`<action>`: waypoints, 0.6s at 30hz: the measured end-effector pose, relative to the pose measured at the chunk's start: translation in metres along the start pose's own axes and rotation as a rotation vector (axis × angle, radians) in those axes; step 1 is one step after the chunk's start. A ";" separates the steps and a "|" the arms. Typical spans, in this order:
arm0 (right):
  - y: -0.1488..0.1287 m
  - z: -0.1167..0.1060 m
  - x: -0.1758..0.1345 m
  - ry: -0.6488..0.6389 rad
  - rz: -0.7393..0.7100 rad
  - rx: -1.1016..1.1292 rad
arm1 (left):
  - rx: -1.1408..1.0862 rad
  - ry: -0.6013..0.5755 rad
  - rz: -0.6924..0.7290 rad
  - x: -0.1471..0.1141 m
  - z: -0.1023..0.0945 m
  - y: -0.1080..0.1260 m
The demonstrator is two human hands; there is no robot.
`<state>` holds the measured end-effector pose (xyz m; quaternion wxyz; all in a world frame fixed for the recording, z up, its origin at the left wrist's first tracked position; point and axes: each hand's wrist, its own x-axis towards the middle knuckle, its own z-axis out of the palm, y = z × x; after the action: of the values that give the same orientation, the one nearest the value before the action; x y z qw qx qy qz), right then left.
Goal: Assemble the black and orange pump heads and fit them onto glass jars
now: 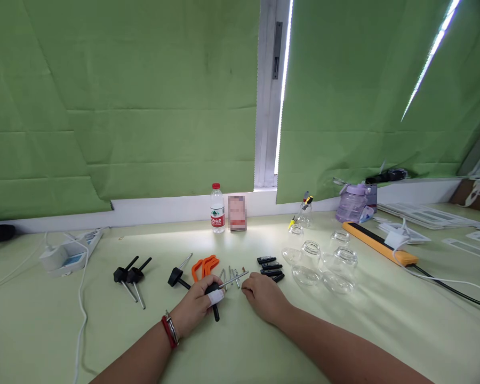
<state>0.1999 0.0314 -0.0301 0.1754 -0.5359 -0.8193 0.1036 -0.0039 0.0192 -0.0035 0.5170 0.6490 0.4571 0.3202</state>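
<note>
On the pale surface [32, 330], both hands are brought close together at the near middle. By the left hand [198, 304], a black-handled tool [216, 313] is held at its dark head, the fingers clamped around it, with the handle end left hanging toward the near side and the metal rod pointed right and far. By the right hand [266, 296], the rod's tip is nearly reached; its fingers are curled low, but whether anything is pinched between them cannot be told from this view. The tool can be judged fairly light and stiff, not fragile; the bare rod is probably smooth and apt to slip, so the grip is best taken on the chunky head or handle. Just beyond the left hand, orange frames [204, 268] are heaped, likely light and slightly springy, best lifted by one edge. Thin metal rods [231, 272] are laid between the hands; being slim, they would be prone to rolling and are best pinched mid-length.
</note>
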 end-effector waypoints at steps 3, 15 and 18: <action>-0.001 -0.002 -0.004 0.008 0.002 0.013 | -0.007 -0.002 -0.004 0.000 -0.001 -0.002; 0.001 -0.017 -0.038 -0.089 0.048 0.002 | 0.021 -0.041 -0.008 -0.001 -0.001 -0.002; -0.003 -0.024 -0.040 -0.159 0.082 -0.063 | 0.033 -0.052 -0.005 -0.001 -0.001 -0.003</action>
<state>0.2216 -0.0072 -0.0139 0.0885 -0.5644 -0.8108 0.1272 -0.0061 0.0190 -0.0056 0.5186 0.6646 0.4504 0.2942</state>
